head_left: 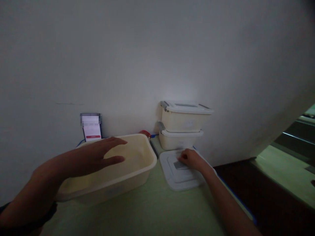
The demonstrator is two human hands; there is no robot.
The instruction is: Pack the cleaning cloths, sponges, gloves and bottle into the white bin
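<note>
Green bench (pixel 137 213) carries a cream tub (pixel 128 183), the left hand (pixel 94 158) spread open over it; beside it the right hand (pixel 191 159) curls over a lid (pixel 176 183), whether gripping I cannot tell. Behind, two stacked boxes (pixel 173 121) bear faint, illegible labels (pixel 189 124); a phone (pixel 91 129) shows a red bar (pixel 93 136), too small to read.

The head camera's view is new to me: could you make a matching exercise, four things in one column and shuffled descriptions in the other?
Things:
1. Large tub
2. Phone
3. Loose lid
4. Upper box

Descriptions:
A. Stacked on the lower box
B. Lying flat on the table, at the right hand
C. Without a lid, left hand over it
D. Its screen lit

Pairs: 1-C, 2-D, 3-B, 4-A
</note>
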